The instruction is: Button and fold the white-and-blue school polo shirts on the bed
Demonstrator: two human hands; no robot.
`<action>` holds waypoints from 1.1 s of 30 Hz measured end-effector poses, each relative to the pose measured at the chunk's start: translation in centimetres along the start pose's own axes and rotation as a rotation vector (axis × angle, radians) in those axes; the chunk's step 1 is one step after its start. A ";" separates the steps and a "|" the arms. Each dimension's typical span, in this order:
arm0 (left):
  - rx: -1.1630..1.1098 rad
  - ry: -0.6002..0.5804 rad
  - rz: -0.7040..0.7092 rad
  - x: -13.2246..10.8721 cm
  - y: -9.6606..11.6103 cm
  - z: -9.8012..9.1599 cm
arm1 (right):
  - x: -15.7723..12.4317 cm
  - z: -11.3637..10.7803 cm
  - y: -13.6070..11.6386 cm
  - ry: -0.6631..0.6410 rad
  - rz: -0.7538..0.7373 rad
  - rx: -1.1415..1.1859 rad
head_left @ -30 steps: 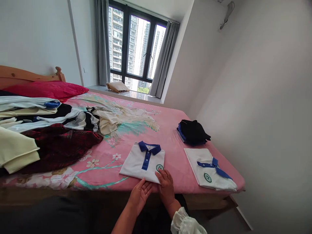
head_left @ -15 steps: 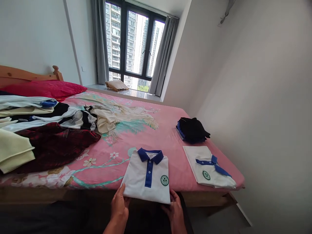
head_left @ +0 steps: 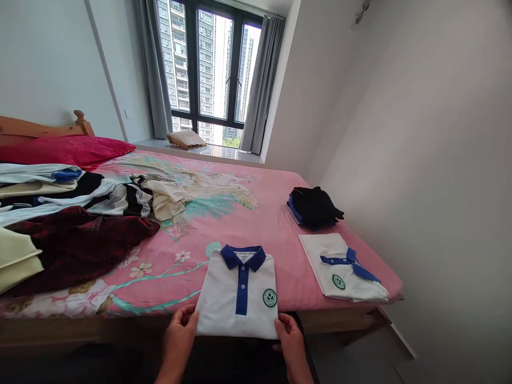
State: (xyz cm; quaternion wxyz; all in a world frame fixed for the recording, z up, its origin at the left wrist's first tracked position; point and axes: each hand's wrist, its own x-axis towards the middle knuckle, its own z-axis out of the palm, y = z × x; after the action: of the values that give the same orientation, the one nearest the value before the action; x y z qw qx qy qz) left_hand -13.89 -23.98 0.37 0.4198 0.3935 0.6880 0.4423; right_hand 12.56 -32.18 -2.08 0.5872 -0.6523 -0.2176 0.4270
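Note:
A folded white polo shirt (head_left: 220,298) with a blue collar, blue placket and round green badge lies face up at the bed's near edge, its collar pointing away from me. My left hand (head_left: 181,333) pinches its lower left corner between thumb and fingers. At the lower right corner my right hand (head_left: 290,338) grips the hem, thumb on top and some fingers hidden beneath. Another folded white polo shirt (head_left: 320,250) with the same blue trim and badge rests to the right, its collar turned rightward.
A stack of folded dark clothes (head_left: 316,208) sits behind the right-hand shirt, near the wall. Loose clothes, among them a dark red plaid garment (head_left: 88,240), heap up on the left. A red pillow (head_left: 68,149) lies by the wooden headboard (head_left: 40,132).
My left hand has shifted left and changed its hold on the shirt's corner. My right thumb now lies over the right corner. The view has turned slightly to the right.

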 end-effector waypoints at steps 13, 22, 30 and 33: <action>0.498 0.013 0.710 8.1 8.5 7.4 | 9.3 5.7 -8.0 0.101 -0.772 -0.658; 0.599 -0.326 0.628 14.4 8.2 6.9 | 14.7 4.9 -7.2 -0.049 -0.568 -0.657; 0.555 -0.550 0.563 16.8 8.5 6.8 | 16.7 4.4 -8.9 -0.241 -0.367 -0.824; 0.527 -0.579 0.552 17.0 8.5 6.9 | 17.1 4.6 -9.6 -0.269 -0.339 -0.908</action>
State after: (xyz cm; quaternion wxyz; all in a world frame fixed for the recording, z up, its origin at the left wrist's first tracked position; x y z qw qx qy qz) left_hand -11.82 -4.03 2.72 0.3469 0.7614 0.5014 0.2201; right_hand 20.14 -14.03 2.19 0.2719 -0.7367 -0.5580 0.2682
